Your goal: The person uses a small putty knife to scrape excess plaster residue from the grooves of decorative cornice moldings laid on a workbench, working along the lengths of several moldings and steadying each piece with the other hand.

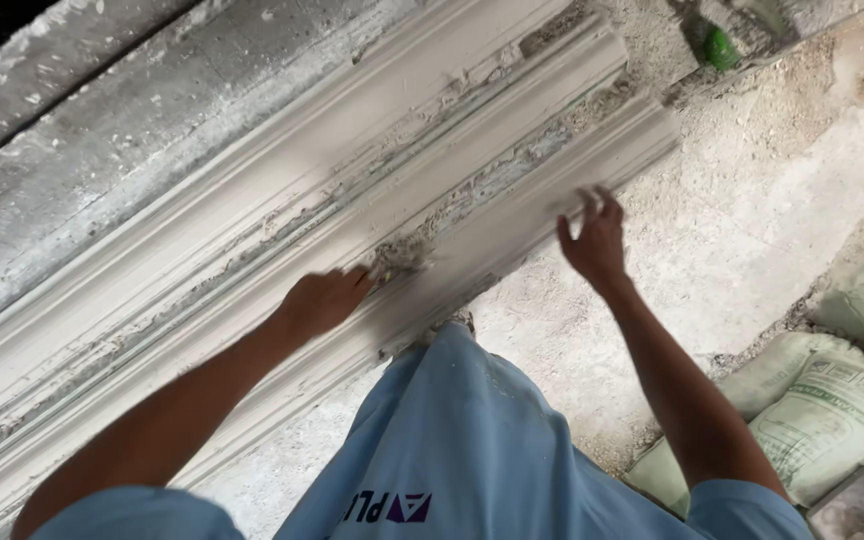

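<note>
Left hand point(322, 300) curled, fingertips pressing a rough grey-brown clump point(399, 258) into a groove of the long white plaster moulding point(282, 215); whether gripping anything, cannot tell. Right hand point(594, 240) loose, fingers spread, holding nothing, just beside the moulding's near edge. Moulding running diagonally from near left to far right. Grey-green sacks point(812, 395) stacked at near right.

Both bare arms reach forward, the left hand point(320, 301) closed with knuckles up, the right hand point(593, 238) ahead of it, fingers spread open.
</note>
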